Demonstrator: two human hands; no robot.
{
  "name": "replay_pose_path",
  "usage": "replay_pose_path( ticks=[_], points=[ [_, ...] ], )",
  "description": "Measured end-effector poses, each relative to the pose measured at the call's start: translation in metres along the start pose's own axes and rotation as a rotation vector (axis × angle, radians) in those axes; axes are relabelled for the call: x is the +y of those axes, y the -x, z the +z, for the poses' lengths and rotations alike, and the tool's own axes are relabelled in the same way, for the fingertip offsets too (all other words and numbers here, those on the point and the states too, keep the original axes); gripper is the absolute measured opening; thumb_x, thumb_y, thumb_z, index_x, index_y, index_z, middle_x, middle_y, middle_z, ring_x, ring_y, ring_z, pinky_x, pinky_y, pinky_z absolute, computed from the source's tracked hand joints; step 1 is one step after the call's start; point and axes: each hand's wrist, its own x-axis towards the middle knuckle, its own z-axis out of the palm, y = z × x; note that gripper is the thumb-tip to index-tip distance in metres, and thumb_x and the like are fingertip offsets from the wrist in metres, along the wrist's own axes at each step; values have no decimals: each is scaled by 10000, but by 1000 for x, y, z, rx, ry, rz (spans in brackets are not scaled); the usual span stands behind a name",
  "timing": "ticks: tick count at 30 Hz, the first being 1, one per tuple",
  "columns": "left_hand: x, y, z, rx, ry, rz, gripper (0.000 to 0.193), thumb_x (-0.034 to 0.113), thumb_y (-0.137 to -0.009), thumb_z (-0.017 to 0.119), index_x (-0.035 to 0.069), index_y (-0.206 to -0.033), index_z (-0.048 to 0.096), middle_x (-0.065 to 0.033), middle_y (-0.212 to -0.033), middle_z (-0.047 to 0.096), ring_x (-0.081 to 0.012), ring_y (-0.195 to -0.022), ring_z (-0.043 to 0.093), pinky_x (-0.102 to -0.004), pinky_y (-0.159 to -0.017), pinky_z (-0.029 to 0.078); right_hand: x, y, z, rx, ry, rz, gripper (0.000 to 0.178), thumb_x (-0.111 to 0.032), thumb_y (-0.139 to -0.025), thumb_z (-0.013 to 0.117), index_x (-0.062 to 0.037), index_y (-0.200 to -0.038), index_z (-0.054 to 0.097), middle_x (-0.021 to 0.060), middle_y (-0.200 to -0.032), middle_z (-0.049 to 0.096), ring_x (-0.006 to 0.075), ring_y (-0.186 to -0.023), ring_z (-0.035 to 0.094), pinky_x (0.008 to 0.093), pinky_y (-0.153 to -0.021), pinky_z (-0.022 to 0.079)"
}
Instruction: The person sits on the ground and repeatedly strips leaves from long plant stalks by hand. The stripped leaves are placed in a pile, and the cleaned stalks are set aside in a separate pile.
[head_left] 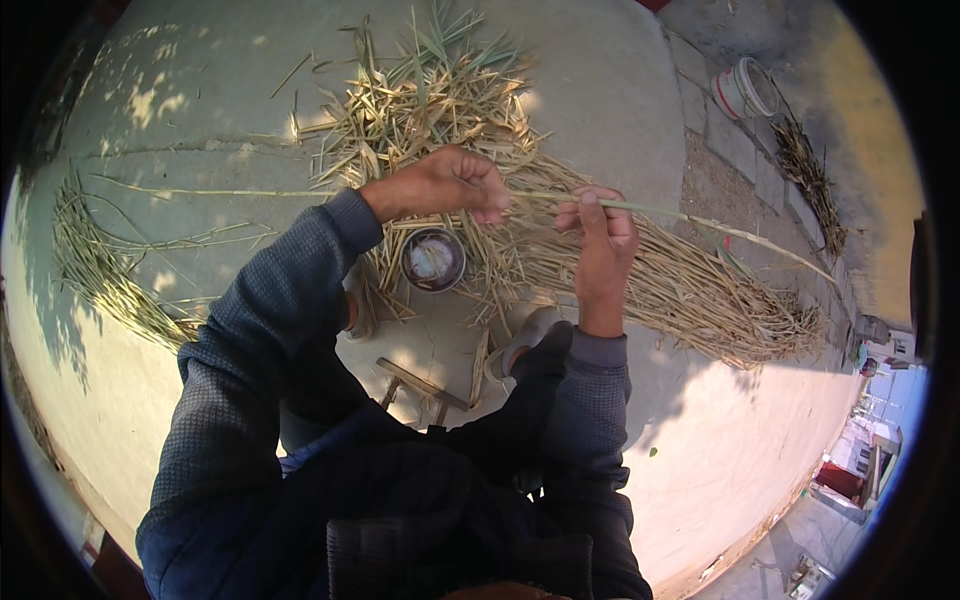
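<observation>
A long, thin greenish reed stalk (665, 211) stretches sideways in front of me. My left hand (445, 186) pinches it near the middle, fingers closed. Further right, my right hand (606, 245) grips the same stalk between thumb and fingers. Its tip runs far out to the right; a thin stalk also stretches to the left from behind my left wrist, and I cannot tell whether it is the same one. Beneath my hands lies a heap of dry leaves and husks (415, 115). A round metal bowl (433, 260) with whitish contents stands below my left hand.
A thick bundle of dry reeds (700, 300) lies at right, and a bundle of thin stalks (105, 265) at left. Between my feet is a small wooden stool (422, 383). A white bucket (745, 88) lies tipped at the far right near dark twigs (808, 185).
</observation>
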Motion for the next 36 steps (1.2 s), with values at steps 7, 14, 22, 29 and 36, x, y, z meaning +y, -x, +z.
replay_pose_path(
  ticks=[7,14,22,29,36],
  points=[
    [1,-6,4,101,155,-61,169,164,-955,760,8,-1001,713,-75,-883,762,-127,-787,717,-259,-742,580,-4,7,3,-97,61,-146,181,-147,-1049,588,24,-1085,633,115,-898,707,152,-824,681,294,-803,550],
    [8,2,-32,563,319,-52,228,254,-957,772,38,-1004,713,-17,-804,718,-52,-635,558,-196,-621,467,0,6,-8,-67,62,-201,210,-187,-1054,591,18,-1088,629,118,-917,712,170,-832,689,316,-798,561],
    [-15,18,-55,571,-951,509,331,363,-964,719,38,-902,717,-98,-742,660,-236,-689,643,-395,-666,491,11,-9,-20,92,20,28,299,-300,-1056,615,-4,-1098,622,150,-926,727,204,-815,720,328,-749,589],
    [-10,16,-2,168,-590,224,389,362,-920,780,7,-1067,716,-82,-878,729,-198,-822,684,-352,-751,530,21,-16,-17,133,-97,146,295,-303,-1038,649,-13,-1003,601,142,-878,723,193,-736,711,306,-672,593],
    [-16,21,14,460,-1093,551,256,240,-855,798,49,-997,705,-105,-860,720,-300,-791,689,-429,-721,536,31,-21,-17,197,-196,280,293,-313,-1018,679,-38,-953,603,127,-841,719,188,-685,698,307,-616,586]
  ],
)
